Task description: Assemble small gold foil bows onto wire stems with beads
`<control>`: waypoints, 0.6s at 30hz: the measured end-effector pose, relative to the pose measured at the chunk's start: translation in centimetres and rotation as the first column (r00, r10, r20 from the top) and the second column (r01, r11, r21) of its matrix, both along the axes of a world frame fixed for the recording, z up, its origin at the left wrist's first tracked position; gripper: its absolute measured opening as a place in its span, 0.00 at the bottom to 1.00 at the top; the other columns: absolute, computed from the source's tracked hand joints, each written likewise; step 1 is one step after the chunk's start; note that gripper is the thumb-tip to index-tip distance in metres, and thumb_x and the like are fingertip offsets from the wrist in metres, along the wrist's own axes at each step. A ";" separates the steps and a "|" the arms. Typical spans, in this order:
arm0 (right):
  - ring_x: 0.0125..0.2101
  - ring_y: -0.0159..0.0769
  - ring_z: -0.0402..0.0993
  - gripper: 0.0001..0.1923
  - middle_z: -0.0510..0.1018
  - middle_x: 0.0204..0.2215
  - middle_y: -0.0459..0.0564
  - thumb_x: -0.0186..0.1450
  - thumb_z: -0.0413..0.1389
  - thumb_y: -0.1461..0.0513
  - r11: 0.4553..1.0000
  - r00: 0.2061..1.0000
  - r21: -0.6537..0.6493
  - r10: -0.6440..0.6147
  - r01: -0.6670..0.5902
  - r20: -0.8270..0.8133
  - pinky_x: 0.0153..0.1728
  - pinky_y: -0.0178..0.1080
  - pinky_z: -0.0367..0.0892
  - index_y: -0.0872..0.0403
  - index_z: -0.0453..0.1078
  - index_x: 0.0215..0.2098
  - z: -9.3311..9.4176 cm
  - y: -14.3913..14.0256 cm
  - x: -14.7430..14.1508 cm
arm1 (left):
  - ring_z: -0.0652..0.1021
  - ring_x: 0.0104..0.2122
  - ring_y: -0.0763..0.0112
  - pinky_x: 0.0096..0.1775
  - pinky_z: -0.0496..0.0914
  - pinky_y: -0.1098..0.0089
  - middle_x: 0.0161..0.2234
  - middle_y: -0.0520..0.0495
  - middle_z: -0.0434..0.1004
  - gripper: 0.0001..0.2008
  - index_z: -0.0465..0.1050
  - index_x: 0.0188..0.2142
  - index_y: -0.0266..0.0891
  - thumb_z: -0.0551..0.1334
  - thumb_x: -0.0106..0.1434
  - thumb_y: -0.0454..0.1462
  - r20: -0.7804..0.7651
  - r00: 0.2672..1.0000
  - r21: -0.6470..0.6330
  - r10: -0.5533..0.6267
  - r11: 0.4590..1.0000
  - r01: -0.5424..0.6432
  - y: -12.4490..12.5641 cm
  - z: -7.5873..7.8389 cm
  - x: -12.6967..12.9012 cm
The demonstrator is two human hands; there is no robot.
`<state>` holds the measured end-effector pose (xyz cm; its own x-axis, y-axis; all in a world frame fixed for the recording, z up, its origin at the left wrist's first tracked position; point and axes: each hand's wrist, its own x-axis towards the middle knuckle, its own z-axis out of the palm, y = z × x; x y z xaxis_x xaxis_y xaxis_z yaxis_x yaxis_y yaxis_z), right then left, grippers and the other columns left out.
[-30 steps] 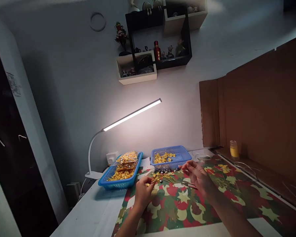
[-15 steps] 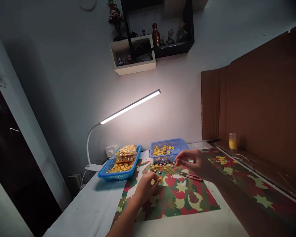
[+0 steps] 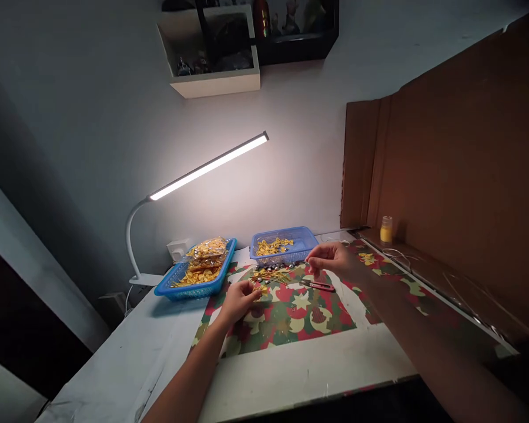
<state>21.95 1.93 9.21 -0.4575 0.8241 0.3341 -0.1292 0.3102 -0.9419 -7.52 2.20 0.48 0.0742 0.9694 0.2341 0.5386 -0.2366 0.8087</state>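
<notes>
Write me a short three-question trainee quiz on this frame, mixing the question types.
1. True or false: the desk lamp is switched on.
2. Multiple choice: what does the left hand pinch in its fingers? A) a small gold bow B) the red-handled snips C) the yellow jar
3. Short answer: how many blue baskets stand at the back of the table, and which one holds clear packets?

Key
1. True; its bar glows.
2. A: the small gold bow. The red-handled snips lie on the patterned mat near the right hand; the yellow jar stands by the cardboard.
3. Two; the left basket holds packets, the right basket loose bows.
</notes>
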 end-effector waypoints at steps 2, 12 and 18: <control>0.22 0.31 0.76 0.16 0.79 0.21 0.48 0.50 0.68 0.54 0.995 0.993 -0.086 0.049 -0.058 -0.105 0.28 0.36 0.74 0.57 0.75 0.29 0.1 -0.7 -0.4 | 0.74 0.23 0.68 0.27 0.64 0.70 0.21 0.48 0.74 0.17 0.66 0.22 0.38 0.65 0.49 0.48 0.093 0.996 -0.062 -0.014 0.998 0.020 0.0 0.0 0.2; 0.24 0.32 0.78 0.10 0.79 0.21 0.46 0.46 0.70 0.62 0.978 0.908 -0.204 -0.046 -0.044 -0.417 0.31 0.37 0.76 0.56 0.76 0.24 1.4 -1.8 -2.3 | 0.74 0.19 0.74 0.24 0.69 0.72 0.20 0.49 0.76 0.21 0.67 0.21 0.36 0.73 0.40 0.48 0.380 0.925 -0.243 -0.007 0.964 0.107 -0.2 -0.2 1.1; 0.27 0.31 0.78 0.12 0.79 0.24 0.46 0.48 0.69 0.58 0.973 0.942 -0.215 0.005 -0.082 -0.335 0.33 0.36 0.76 0.55 0.76 0.28 0.4 -1.3 -2.7 | 0.76 0.22 0.70 0.25 0.70 0.71 0.20 0.48 0.76 0.19 0.67 0.21 0.36 0.71 0.44 0.47 0.409 0.912 -0.242 -0.016 0.962 0.125 -0.7 0.5 1.4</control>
<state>19.20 0.65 9.57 -0.3899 0.8765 0.2824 -0.4533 0.0843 -0.8874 -6.12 1.52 0.96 0.0979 0.9952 0.0013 0.1466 -0.0157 0.9891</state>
